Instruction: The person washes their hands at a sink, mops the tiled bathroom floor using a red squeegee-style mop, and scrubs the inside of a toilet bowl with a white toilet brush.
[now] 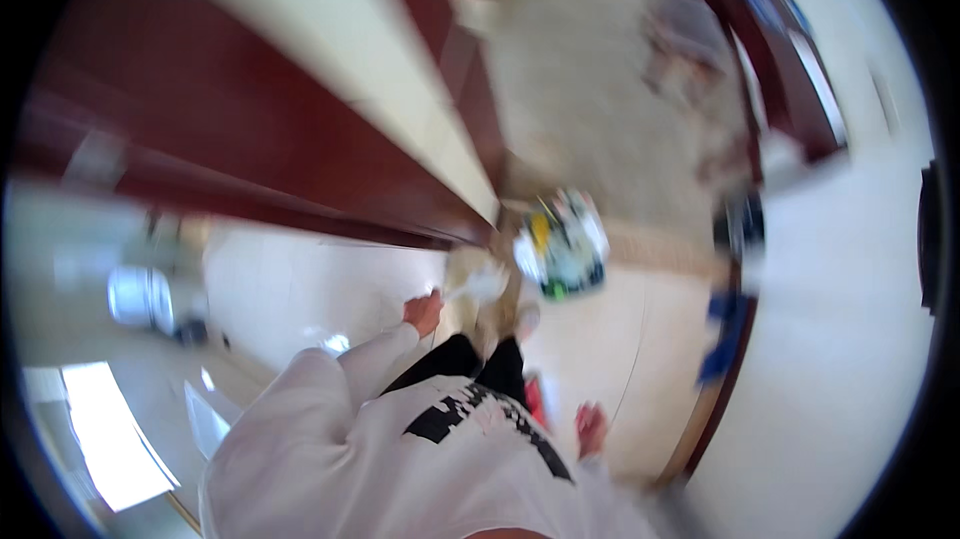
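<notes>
My left hand [424, 312] grips a white handled tool [480, 284], whose broad pale head points forward over the floor. Blur hides exactly what kind of tool it is. Low at my right side hangs my right hand [591, 428], its fingers partly curled and smeared by motion. I see no object in it, but its grip is unclear. Ahead of my feet, by the door threshold, stands a container or bag heaped with mixed items [562, 246], white, yellow and green among them.
A dark red door [247, 126] rises at the left. Beyond the threshold [652, 245] lies a rough grey floor [592, 89]. A red object [535, 400] is beside my leg on the pale tiles [652, 336]. A water-cooler bottle [140, 297] stands far left; blue items [721, 340] are at the right wall.
</notes>
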Tool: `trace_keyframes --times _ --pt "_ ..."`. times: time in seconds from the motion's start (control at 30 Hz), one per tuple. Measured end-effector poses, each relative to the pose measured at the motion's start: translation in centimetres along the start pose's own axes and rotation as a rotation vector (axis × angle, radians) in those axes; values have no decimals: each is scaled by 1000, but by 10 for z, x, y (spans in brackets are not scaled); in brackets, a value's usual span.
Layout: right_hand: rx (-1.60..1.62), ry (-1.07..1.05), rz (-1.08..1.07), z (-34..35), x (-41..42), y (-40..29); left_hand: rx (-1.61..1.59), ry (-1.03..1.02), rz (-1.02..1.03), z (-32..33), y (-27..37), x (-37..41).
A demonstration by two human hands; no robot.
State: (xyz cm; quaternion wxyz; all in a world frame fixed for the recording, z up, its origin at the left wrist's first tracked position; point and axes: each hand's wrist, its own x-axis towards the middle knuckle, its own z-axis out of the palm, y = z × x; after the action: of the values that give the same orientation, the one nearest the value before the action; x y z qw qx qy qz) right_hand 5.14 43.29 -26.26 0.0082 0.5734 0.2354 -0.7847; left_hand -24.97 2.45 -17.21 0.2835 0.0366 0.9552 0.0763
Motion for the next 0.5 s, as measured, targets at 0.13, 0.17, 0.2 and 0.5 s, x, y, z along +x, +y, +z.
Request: trace_keyframes --times 0.13,0.17,0.2,0.5 --pt "-390 -389 334 107 51 -25 -34 11 -643 31 -120 -48" --pt "-623 -182 183 139 51 -27 -149 81 -852 33 -149 -67" --pt "-787 -231 184 177 58 -20 -338 186 -1065 38 -183 -73" --pt "-1737 -965 266 460 -46 186 -3321 918 -607 76 -347 -187"
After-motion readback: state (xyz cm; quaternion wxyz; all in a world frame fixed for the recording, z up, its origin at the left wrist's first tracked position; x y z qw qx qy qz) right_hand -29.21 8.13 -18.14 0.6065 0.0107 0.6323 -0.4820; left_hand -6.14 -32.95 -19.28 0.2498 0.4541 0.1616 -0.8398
